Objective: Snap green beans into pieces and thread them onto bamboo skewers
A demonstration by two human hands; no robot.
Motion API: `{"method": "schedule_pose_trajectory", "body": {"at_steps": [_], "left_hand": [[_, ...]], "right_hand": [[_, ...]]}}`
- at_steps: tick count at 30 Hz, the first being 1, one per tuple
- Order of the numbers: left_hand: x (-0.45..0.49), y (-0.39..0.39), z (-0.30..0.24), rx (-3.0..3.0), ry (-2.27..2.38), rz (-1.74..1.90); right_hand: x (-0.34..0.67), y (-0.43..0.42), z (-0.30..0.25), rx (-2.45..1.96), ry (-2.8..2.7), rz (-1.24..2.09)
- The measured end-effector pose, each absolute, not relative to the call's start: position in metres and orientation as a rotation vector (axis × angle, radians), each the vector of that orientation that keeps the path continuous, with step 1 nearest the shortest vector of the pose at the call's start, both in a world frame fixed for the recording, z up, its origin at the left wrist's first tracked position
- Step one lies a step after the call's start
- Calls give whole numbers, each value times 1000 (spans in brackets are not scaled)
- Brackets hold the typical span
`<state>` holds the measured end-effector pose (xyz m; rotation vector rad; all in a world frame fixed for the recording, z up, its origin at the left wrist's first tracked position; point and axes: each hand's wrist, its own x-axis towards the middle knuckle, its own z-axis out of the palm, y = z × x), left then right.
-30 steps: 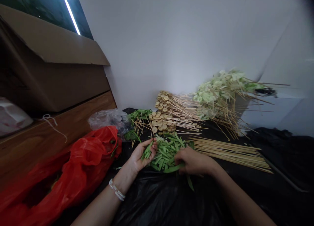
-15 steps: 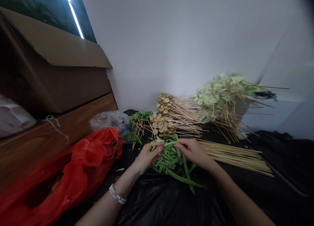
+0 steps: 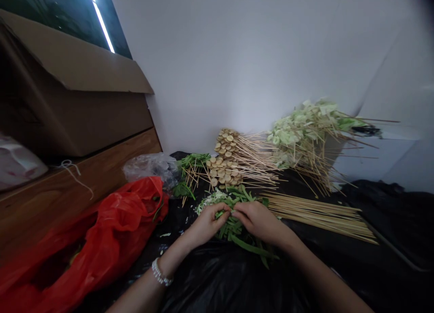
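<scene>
My left hand [image 3: 206,225], with a white beaded bracelet on its wrist, is closed in a pinch on a green bean [image 3: 221,214]. Fingertips of my right hand [image 3: 260,220] meet it there, pinched at the same spot; most of the bean is hidden by the fingers. Below both hands lies a pile of broken green bean pieces [image 3: 231,228] on black plastic. A long whole bean [image 3: 250,247] sticks out towards me. White and pale green scraps [image 3: 214,198] lie just beyond my left hand.
Behind the pile are skewered round slices [image 3: 225,166], skewered green beans [image 3: 195,160] and skewered leafy cabbage [image 3: 305,125]. Bare bamboo skewers [image 3: 322,215] lie to the right. At the left are a red plastic bag [image 3: 115,231], a clear bag [image 3: 149,168] and a cardboard box [image 3: 101,118].
My hands have come together and slightly lower. The long bean stretched between them is now mostly hidden in the fingers. More of the pale scraps show.
</scene>
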<state>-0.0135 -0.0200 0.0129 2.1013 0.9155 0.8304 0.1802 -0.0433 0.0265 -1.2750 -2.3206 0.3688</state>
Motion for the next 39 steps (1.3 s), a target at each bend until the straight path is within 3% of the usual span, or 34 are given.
{"method": "schedule_pose_trajectory", "body": {"at_steps": [6,11,18,23,34,39], "left_hand": [[-12,-22,8,2238,1006,823],[-7,-25,13,1600,942,888],[-15,-17,25,1161,828,973],[-24,-4,20,1093,940,1129],[-19,-22,19,1448,913,574],[-22,-22,21,1487,850,476]], "right_hand": [[171,-48,20,-1264,-2330,218],[161,-49,16,-1094,-2222,123],[173,-40,26,-1168,-1555,450],[191,-30,31,-1268,-1372,401],[192,-34,34,-1349,-1453,165],[190,-35,32,-1325,-1457,219]]}}
